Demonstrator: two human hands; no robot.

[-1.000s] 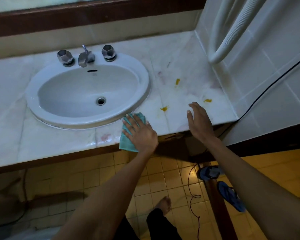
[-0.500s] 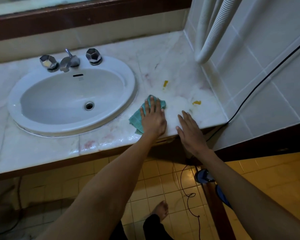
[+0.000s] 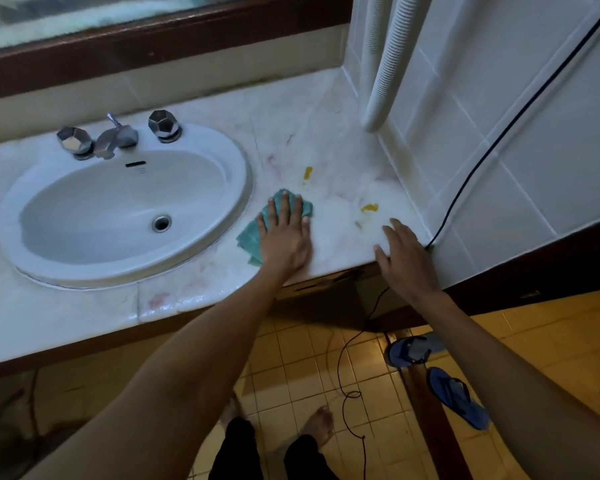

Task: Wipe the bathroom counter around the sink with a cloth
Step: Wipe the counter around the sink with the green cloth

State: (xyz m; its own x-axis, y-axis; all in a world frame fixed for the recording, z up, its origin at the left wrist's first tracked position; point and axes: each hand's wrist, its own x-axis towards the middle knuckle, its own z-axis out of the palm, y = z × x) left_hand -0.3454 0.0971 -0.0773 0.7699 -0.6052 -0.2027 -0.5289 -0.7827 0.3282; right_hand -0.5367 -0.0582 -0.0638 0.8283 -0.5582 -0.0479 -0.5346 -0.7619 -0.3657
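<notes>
A white marble counter [image 3: 326, 133] holds an oval white sink [image 3: 118, 209] with a chrome tap [image 3: 113, 138]. My left hand [image 3: 284, 237] lies flat, fingers spread, pressing a teal cloth [image 3: 253, 237] onto the counter just right of the sink rim. My right hand [image 3: 406, 258] rests open on the counter's front right corner, holding nothing. Two yellow stains [image 3: 307, 173] [image 3: 369, 207] mark the marble beyond the cloth. Faint pink smears [image 3: 158, 299] show near the front edge.
Two white corrugated hoses [image 3: 385, 64] hang down the tiled wall at the counter's right end. A black cable [image 3: 482, 157] runs down that wall to the floor. Blue sandals [image 3: 454, 396] and my bare feet are on the yellow tiled floor below.
My left hand has slid the cloth from the front edge up and right along the sink rim toward the stains. My right hand has settled on the counter's front right corner.
</notes>
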